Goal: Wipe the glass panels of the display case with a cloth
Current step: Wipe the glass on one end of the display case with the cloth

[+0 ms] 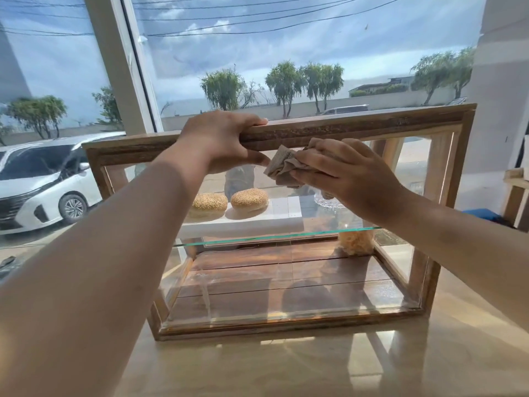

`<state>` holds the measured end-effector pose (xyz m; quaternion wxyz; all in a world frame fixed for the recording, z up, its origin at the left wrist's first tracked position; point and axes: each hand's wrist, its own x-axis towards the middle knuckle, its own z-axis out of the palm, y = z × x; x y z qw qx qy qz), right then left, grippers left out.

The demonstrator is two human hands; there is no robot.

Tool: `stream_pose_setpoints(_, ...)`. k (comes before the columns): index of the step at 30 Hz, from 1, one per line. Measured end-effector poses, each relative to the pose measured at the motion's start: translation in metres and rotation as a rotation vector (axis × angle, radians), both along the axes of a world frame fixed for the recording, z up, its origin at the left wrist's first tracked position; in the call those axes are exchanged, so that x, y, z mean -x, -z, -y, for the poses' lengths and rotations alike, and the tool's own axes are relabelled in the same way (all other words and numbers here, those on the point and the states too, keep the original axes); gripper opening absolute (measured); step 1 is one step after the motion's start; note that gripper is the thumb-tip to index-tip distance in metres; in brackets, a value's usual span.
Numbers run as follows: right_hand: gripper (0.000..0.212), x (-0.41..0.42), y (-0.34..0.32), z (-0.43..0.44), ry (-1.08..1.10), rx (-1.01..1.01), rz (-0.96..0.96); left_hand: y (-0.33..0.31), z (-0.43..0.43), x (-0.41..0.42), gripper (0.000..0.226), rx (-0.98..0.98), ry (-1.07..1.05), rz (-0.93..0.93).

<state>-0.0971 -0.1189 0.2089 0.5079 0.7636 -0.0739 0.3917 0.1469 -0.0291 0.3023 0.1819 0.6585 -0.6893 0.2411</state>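
Up top, right hand (352,173) fingers (309,174) bunch cloth (282,166); left hand (223,141) clamps display case (329,128) rim

Beige cloth (282,167), brown wooden display case (343,128)

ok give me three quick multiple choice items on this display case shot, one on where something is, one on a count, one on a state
1. Where is the crumpled beige cloth?
A. on the pale stone counter
B. pressed to the glass just under the wooden top rail
C. draped over the white tray

2. How many sesame-seeded round buns are on the white tray?
A. one
B. two
C. four

3. What is the left hand doing?
A. gripping the wooden top rail of the glass display case
B. lying flat on the counter
C. holding a bun

Answers: 1 B, the right hand holds the cloth against the upper part of the glass; 2 B, two buns sit side by side; 3 A, its fingers lie over the rail with the thumb beneath.
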Motion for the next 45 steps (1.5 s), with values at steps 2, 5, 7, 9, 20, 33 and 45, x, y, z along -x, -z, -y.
stream_pose_setpoints(2, 0.028, -0.001, 0.017, 0.005, -0.013, -0.035, 0.074, 0.0, 0.0, 0.0, 0.076, -0.002, 0.001, 0.007)
stream_pose_setpoints(5, 0.031, -0.009, 0.051, 0.008, -0.034, -0.109, 0.121, 0.001, 0.001, 0.002, 0.077, -0.009, -0.001, 0.009)
stream_pose_setpoints(7, 0.031, -0.012, 0.073, 0.01, -0.056, -0.117, 0.106, 0.001, 0.002, 0.003, 0.079, -0.009, -0.008, 0.003)
stream_pose_setpoints(9, 0.034, -0.011, 0.1, 0.01, -0.055, -0.117, 0.036, 0.002, 0.003, 0.004, 0.08, -0.01, -0.005, -0.015)
stream_pose_setpoints(20, 0.039, 0.021, 0.258, 0.011, 0.119, -0.066, -0.454, 0.004, 0.0, 0.002, 0.079, -0.01, -0.012, -0.03)
stream_pose_setpoints(33, 0.054, 0.087, 0.209, 0.028, 0.151, -0.046, -0.634, 0.005, 0.001, 0.001, 0.079, -0.007, -0.042, -0.028)
stream_pose_setpoints(45, 0.052, 0.045, 0.008, 0.032, 0.119, 0.193, -0.259, 0.009, 0.001, 0.002, 0.086, -0.005, -0.06, -0.005)
